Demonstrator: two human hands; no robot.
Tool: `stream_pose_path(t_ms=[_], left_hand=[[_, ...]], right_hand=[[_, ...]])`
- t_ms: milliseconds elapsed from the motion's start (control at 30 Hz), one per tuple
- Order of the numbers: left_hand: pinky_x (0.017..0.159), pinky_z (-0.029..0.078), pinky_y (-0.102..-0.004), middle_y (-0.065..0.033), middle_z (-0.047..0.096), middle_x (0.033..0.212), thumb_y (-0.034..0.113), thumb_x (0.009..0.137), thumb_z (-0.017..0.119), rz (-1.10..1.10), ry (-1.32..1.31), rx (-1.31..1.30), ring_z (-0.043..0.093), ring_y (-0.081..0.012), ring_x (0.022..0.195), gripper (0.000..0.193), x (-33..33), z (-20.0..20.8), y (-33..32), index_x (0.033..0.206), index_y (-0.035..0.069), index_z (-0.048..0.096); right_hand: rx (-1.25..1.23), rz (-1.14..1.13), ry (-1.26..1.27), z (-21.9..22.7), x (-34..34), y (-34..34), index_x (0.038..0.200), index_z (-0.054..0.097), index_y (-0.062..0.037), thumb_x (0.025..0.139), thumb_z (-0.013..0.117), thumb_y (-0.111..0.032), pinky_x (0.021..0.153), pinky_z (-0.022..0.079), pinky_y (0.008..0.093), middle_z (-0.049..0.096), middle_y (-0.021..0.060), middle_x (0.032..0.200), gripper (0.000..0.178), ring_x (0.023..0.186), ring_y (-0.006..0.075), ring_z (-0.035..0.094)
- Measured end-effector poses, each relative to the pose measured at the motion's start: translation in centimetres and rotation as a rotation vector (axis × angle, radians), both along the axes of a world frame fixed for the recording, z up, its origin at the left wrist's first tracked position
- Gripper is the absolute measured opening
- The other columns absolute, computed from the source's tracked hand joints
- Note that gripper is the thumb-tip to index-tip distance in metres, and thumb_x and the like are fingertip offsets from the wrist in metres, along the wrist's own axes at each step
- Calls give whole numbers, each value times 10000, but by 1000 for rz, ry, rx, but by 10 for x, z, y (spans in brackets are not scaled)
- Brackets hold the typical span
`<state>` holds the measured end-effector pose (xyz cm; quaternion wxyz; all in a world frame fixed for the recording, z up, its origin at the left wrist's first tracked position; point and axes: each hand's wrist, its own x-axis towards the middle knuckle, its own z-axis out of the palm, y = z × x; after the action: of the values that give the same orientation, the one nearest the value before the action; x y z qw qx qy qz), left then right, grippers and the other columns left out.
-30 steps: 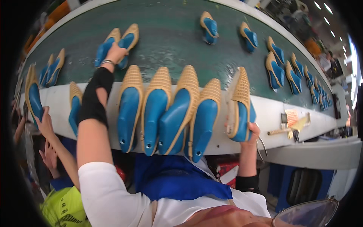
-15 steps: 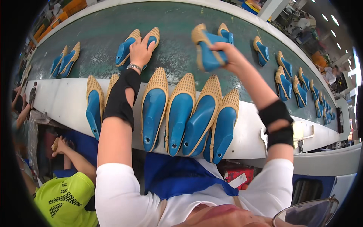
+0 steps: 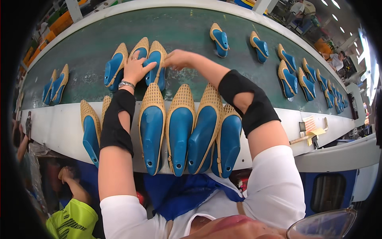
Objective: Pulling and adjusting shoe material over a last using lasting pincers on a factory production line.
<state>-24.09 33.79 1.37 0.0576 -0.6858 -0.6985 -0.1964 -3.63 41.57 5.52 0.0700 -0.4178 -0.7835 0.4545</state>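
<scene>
Three woven tan slingback shoes on blue lasts stand together on the green conveyor belt: a left shoe [image 3: 115, 65], a middle shoe [image 3: 141, 44] partly covered by my hand, and a right shoe [image 3: 156, 59]. Over the middle one lies my left hand [image 3: 136, 71], fingers spread, thumb reaching across to the right shoe's last. My right hand [image 3: 180, 59] is at that shoe's right side, fingers loosely bent and apart, fingertips by its upper. Closer to me, a row of similar shoes [image 3: 181, 123] lines the white ledge [image 3: 258, 147]; my left forearm hides part of one.
More shoes sit on the belt [image 3: 191, 32]: a pair [image 3: 55, 85] at far left, one shoe [image 3: 220, 40] beyond my right arm, several [image 3: 306, 85] at the right. Papers and a rod [image 3: 312, 133] lie on the ledge. A person in a bright yellow-green shirt [image 3: 75, 217] is at lower left.
My right hand has brought a shoe leftward and down onto the belt beside the other two, and its grip has loosened. My left hand has shifted slightly left and lower in view.
</scene>
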Motion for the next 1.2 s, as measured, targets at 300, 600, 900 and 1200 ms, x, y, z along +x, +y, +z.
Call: stream_pose_path(t_ms=[300, 600, 900, 1200], left_hand=[[1006, 247, -585, -208, 420, 1366, 648, 798, 500, 126, 207, -42, 423, -419, 1192, 579, -26, -11, 0, 1090, 177, 668], [1032, 232, -507, -252, 462, 1298, 553, 861, 483, 73, 302, 25, 415, -390, 1205, 503, -18, -4, 2, 1091, 144, 664], [1066, 242, -489, -210, 457, 1341, 388, 868, 532, 188, 416, 21, 353, -330, 1299, 490, -36, -39, 5, 1129, -24, 586], [1031, 365, -404, -245, 346, 1405, 176, 780, 639, -45, -58, -181, 373, -376, 1281, 744, 33, -7, 11, 1410, 19, 274]], right_hand=[[595, -644, -362, 2, 137, 99, 1321, 363, -19, 682, 735, -396, 947, 428, 487, 435, 256, 1309, 830, 1183, 431, 450], [641, -749, -226, -44, 157, 138, 1238, 374, 71, 658, 774, -275, 853, 512, 398, 590, 274, 1099, 784, 1019, 384, 602], [-371, -578, 1131, 20, 200, -14, 1320, 328, 50, 936, 460, -200, 885, 453, 651, 460, 271, 1273, 477, 1136, 460, 490], [-808, -333, 1722, 21, 289, -221, 1341, 322, 75, 906, 393, -327, 888, 487, 582, 429, 294, 1315, 596, 1120, 528, 477]])
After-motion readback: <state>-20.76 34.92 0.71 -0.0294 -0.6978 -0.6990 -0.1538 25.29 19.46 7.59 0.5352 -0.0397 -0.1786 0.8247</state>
